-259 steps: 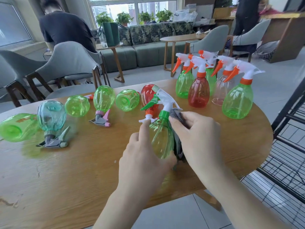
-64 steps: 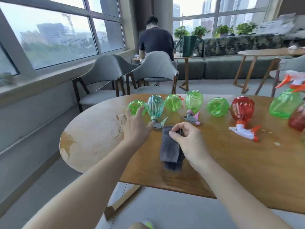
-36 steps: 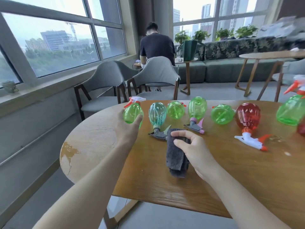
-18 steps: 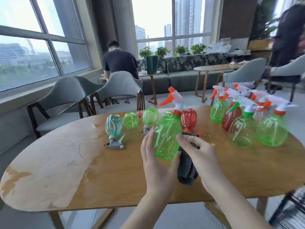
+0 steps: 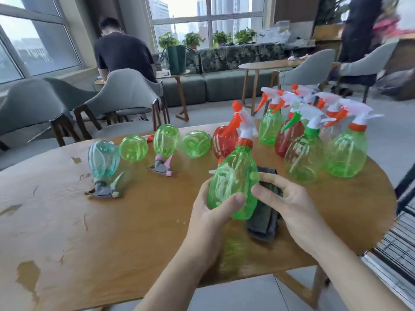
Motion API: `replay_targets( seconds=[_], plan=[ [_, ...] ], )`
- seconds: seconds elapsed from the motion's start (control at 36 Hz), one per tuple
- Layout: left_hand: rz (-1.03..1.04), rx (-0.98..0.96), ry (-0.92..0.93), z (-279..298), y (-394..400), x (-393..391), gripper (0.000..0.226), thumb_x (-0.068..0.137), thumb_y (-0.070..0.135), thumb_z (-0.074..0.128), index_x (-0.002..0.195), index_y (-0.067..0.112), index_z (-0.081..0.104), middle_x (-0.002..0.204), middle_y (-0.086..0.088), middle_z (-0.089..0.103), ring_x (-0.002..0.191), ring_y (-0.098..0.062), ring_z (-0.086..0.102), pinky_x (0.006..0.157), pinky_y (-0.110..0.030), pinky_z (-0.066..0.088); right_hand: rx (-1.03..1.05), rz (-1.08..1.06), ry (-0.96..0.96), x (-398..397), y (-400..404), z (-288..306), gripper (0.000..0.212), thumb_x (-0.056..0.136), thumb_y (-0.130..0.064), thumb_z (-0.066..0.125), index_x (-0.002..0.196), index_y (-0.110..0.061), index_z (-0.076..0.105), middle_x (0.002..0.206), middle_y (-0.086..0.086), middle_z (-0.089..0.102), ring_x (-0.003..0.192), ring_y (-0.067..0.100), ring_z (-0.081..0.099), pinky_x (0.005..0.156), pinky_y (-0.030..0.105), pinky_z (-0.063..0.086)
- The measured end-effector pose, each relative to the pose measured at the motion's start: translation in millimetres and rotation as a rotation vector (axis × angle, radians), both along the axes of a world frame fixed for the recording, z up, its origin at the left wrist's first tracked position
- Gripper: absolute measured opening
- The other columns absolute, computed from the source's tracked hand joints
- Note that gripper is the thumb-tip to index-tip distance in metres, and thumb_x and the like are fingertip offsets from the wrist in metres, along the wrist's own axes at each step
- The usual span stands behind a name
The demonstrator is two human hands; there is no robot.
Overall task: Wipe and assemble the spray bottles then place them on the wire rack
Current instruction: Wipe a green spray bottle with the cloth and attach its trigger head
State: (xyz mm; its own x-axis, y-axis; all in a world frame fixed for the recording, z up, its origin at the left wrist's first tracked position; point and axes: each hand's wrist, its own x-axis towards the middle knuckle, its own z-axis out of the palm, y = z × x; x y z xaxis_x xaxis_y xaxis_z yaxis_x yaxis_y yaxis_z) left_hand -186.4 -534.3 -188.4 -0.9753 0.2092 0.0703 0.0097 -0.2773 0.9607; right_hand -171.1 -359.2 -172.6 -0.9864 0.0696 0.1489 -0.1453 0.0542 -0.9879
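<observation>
My left hand (image 5: 212,215) grips a green spray bottle (image 5: 234,180) with an orange-and-white trigger head, held upright above the wooden table (image 5: 112,232). My right hand (image 5: 289,208) holds a dark grey cloth (image 5: 266,218) against the bottle's right side. Several assembled bottles (image 5: 347,153) stand upright at the table's far right. Several bottles lie or stand upside down in a row at the back, among them a teal one (image 5: 103,159), green ones (image 5: 166,140) and a red one (image 5: 224,141).
The black wire rack (image 5: 402,241) shows at the right edge, below table height. Grey chairs (image 5: 125,95) stand behind the table, where a person in a dark shirt sits facing away. Another person stands at the far right. A sofa and side tables lie beyond.
My left hand picked up the green bottle from the left end of the row and brought it to the middle. My right hand lifted the cloth against it. My view swung right.
</observation>
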Motion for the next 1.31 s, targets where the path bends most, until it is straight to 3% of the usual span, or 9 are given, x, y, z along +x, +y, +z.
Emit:
replay_targets(
  seconds=[0.17, 0.28, 0.36, 0.5, 0.64, 0.75, 0.86, 0.97, 1.31],
  plan=[
    [0.072, 0.023, -0.101, -3.6, -3.4, -8.8, 0.102, 0.045, 0.029, 0.098, 0.137, 0.029, 0.052, 0.119, -0.007, 0.075, 0.111, -0.032, 0.072, 0.100, -0.060, 0.054, 0.046, -0.106, 0.133, -9.7, 8.8, 2.3, 0.021, 0.092, -0.031, 0.069, 0.112, -0.036, 0.076, 0.115, -0.022, 0.072, 0.112, -0.001, 0.065, 0.086, 0.016, 0.052],
    [0.069, -0.081, -0.045, -8.3, -9.1, -9.8, 0.092, 0.046, 0.031, 0.097, 0.131, 0.026, 0.062, 0.116, -0.005, 0.077, 0.107, -0.027, 0.074, 0.097, -0.052, 0.057, 0.277, -0.259, 0.334, -14.4, 12.7, 8.9, 0.046, 0.102, -0.015, 0.062, 0.136, -0.045, 0.056, 0.127, -0.019, 0.067, 0.121, 0.003, 0.062, 0.100, 0.032, 0.052],
    [0.039, -0.112, -0.014, -10.7, -9.5, -7.0, 0.089, 0.046, 0.033, 0.096, 0.127, 0.022, 0.063, 0.112, -0.003, 0.078, 0.104, -0.022, 0.075, 0.085, -0.036, 0.059, 0.341, -0.274, 0.416, -15.7, 6.0, 8.1, 0.062, 0.097, -0.018, 0.069, 0.144, -0.045, 0.039, 0.111, -0.020, 0.071, 0.105, -0.001, 0.068, 0.089, 0.021, 0.054],
    [0.000, -0.146, 0.031, -7.9, -10.2, -4.7, 0.090, 0.050, 0.030, 0.097, 0.131, 0.024, 0.057, 0.115, 0.000, 0.077, 0.106, -0.019, 0.074, 0.080, -0.026, 0.059, 0.673, -0.393, 0.630, -19.0, -4.0, 6.7, 0.034, 0.089, -0.004, 0.072, 0.121, -0.014, 0.073, 0.104, -0.004, 0.073, 0.097, 0.005, 0.066, 0.084, 0.015, 0.051],
    [-0.006, -0.101, 0.039, -6.7, -9.8, -2.5, 0.093, 0.054, 0.027, 0.099, 0.134, 0.030, 0.053, 0.123, -0.004, 0.073, 0.114, -0.024, 0.071, 0.087, -0.036, 0.059, 0.677, -0.296, 0.575, -19.6, -9.6, 9.4, 0.035, 0.093, -0.008, 0.062, 0.127, -0.008, 0.070, 0.118, -0.005, 0.061, 0.105, -0.004, 0.055, 0.094, 0.004, 0.038],
    [-0.010, 0.064, -0.052, -4.5, -9.1, 1.2, 0.079, 0.063, 0.047, 0.096, 0.131, 0.032, 0.058, 0.124, -0.012, 0.071, 0.112, -0.039, 0.070, 0.089, -0.059, 0.055, 0.655, -0.208, 0.517, -18.5, -13.0, 6.5, 0.034, 0.101, -0.009, 0.059, 0.134, -0.010, 0.065, 0.121, -0.013, 0.055, 0.112, -0.016, 0.049, 0.094, 0.002, 0.035],
    [0.002, 0.188, -0.091, 4.2, -9.3, 4.2, 0.052, 0.086, 0.050, 0.071, 0.131, 0.026, 0.063, 0.126, -0.013, 0.069, 0.107, -0.031, 0.070, 0.070, -0.043, 0.057, 0.585, -0.165, 0.495, -17.2, -17.8, 9.7, 0.035, 0.102, -0.021, 0.050, 0.134, -0.013, 0.063, 0.122, -0.026, 0.050, 0.112, -0.015, 0.050, 0.093, 0.001, 0.034],
    [-0.064, 0.339, -0.150, 7.8, -13.6, 2.9, 0.051, 0.091, 0.036, 0.058, 0.137, 0.015, 0.062, 0.126, -0.015, 0.069, 0.104, -0.029, 0.069, 0.069, -0.038, 0.059, 0.582, -0.154, 0.495, -14.9, -21.2, 12.6, 0.031, 0.105, -0.018, 0.048, 0.131, -0.015, 0.063, 0.117, -0.017, 0.052, 0.103, 0.000, 0.055, 0.083, 0.006, 0.038],
    [-0.216, 0.276, -0.092, 9.4, -20.7, -4.4, 0.086, 0.062, 0.040, 0.096, 0.140, 0.027, 0.063, 0.139, -0.013, 0.066, 0.120, -0.033, 0.066, 0.084, -0.042, 0.058, 0.591, -0.169, 0.445, -17.6, -22.4, 17.2, 0.029, 0.104, -0.018, 0.048, 0.129, -0.013, 0.063, 0.114, -0.020, 0.050, 0.104, -0.002, 0.053, 0.085, 0.006, 0.036]
  ],
)
